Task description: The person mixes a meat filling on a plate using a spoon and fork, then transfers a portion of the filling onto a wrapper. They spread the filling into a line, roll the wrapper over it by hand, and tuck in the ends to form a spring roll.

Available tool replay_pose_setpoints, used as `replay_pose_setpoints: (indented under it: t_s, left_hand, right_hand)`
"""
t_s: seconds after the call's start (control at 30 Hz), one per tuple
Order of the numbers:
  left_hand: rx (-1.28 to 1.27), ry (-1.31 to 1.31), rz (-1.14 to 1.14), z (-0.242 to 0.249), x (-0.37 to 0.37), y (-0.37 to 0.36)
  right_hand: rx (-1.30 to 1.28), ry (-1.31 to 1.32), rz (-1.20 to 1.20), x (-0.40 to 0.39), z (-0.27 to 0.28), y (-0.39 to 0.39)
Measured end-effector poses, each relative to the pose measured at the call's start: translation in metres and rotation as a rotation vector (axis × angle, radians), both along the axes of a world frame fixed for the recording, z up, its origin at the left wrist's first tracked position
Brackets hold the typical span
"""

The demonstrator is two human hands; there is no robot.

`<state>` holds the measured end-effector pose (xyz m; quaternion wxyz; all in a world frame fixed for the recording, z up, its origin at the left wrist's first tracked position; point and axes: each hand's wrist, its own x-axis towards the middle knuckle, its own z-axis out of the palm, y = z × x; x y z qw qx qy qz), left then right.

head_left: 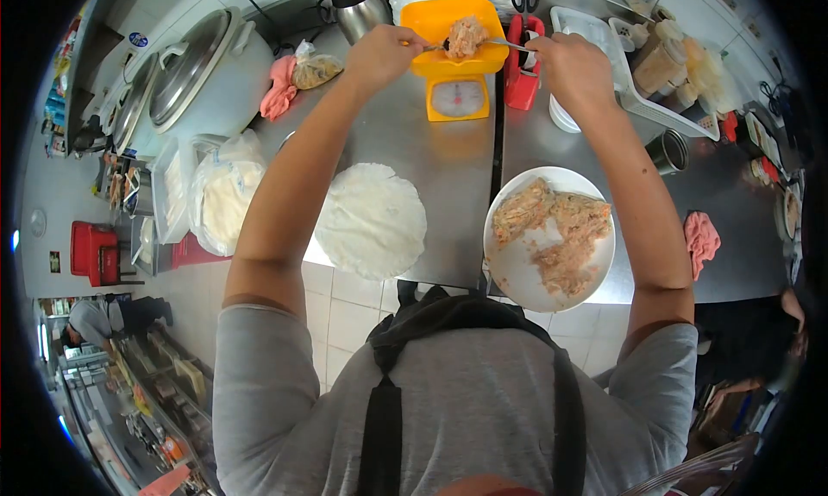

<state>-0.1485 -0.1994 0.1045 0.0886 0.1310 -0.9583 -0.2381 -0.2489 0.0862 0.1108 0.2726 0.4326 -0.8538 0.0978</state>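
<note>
A lump of raw minced filling [467, 37] is at the orange tray [423, 15] of a yellow kitchen scale [458, 97]. My left hand [386, 54] pinches a short metal utensil, probably a spoon, touching the lump's left side. From the right, my right hand [571, 67] grips a slim metal utensil [511, 44] whose tip meets the lump. Both utensil ends are hidden by the filling. Nearer to me lies a round white dough sheet [373, 220]. Right of it, a white plate [513, 276] carries more minced filling [565, 237].
Big lidded pots [211, 73] and a bag of dough [228, 190] stand left. A red holder [523, 86] with scissors [523, 0] is beside the scale. Right are a basket of bottles [664, 108], a can [668, 153] and a pink cloth [701, 244]. Other people are at both sides.
</note>
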Motion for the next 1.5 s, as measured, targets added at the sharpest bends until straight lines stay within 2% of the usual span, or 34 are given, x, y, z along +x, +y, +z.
replay_pose_setpoints:
  t_s: [0.1, 0.2, 0.27, 0.33, 0.37, 0.4, 0.47, 0.53, 0.6, 0.67, 0.73, 0.8, 0.83, 0.87, 0.93, 1.17, 1.37, 1.5]
  left_hand:
    - [0.091, 0.080, 0.043, 0.007, -0.001, -0.003]
    - [0.189, 0.174, -0.079, 0.031, 0.011, -0.015]
    - [0.384, 0.189, -0.177, 0.063, 0.043, -0.009]
    - [0.512, 0.100, -0.140, 0.074, 0.075, -0.020]
    - [0.664, 0.034, -0.136, 0.079, 0.097, -0.018]
    - [0.679, 0.022, -0.107, 0.076, 0.116, -0.025]
    - [0.416, -0.129, -0.164, 0.069, 0.153, -0.041]
    - [0.454, -0.139, -0.135, 0.047, 0.193, -0.040]
    - [0.566, -0.258, -0.128, 0.011, 0.230, -0.052]
    - [0.602, -0.220, -0.098, -0.030, 0.261, -0.062]
    - [0.517, -0.195, -0.106, -0.049, 0.280, -0.065]
    - [0.055, -0.175, -0.058, -0.062, 0.291, -0.062]
    - [-0.096, -0.071, -0.109, -0.077, 0.297, -0.064]
    - [-0.091, -0.071, -0.118, -0.091, 0.301, -0.065]
    - [-0.269, 0.181, -0.251, -0.109, 0.306, -0.061]
    - [-0.093, 0.302, -0.177, -0.107, 0.329, -0.054]
    - [-0.179, 0.241, -0.308, -0.139, 0.346, -0.071]
    - [-0.180, 0.275, -0.331, -0.119, 0.344, -0.076]
  right_hand:
    - [-0.091, 0.038, -0.026, 0.005, 0.008, 0.006]
    - [-0.167, 0.096, 0.012, 0.022, 0.033, 0.013]
    - [-0.182, 0.092, 0.032, 0.046, 0.050, 0.015]
    - [-0.192, 0.063, 0.067, 0.080, 0.058, 0.018]
    - [-0.186, -0.008, 0.078, 0.099, 0.061, 0.019]
    - [-0.180, -0.078, 0.088, 0.118, 0.060, 0.019]
    - [-0.177, -0.186, 0.148, 0.154, 0.045, 0.016]
    - [-0.187, -0.273, 0.190, 0.186, 0.025, 0.011]
    - [-0.151, -0.462, 0.184, 0.217, -0.007, 0.002]
    - [-0.188, -0.538, 0.211, 0.241, -0.045, -0.012]
    - [-0.202, -0.592, 0.189, 0.262, -0.076, -0.025]
    - [-0.214, -0.649, 0.165, 0.277, -0.094, -0.033]
    - [-0.183, -0.650, 0.127, 0.282, -0.100, -0.035]
    - [-0.153, -0.649, 0.089, 0.286, -0.104, -0.035]
    - [-0.133, -0.657, 0.056, 0.292, -0.109, -0.029]
    - [-0.223, -0.509, 0.013, 0.318, -0.108, -0.051]
    - [-0.057, -0.420, -0.063, 0.333, -0.141, -0.049]
    - [-0.184, -0.405, -0.081, 0.345, -0.132, -0.048]
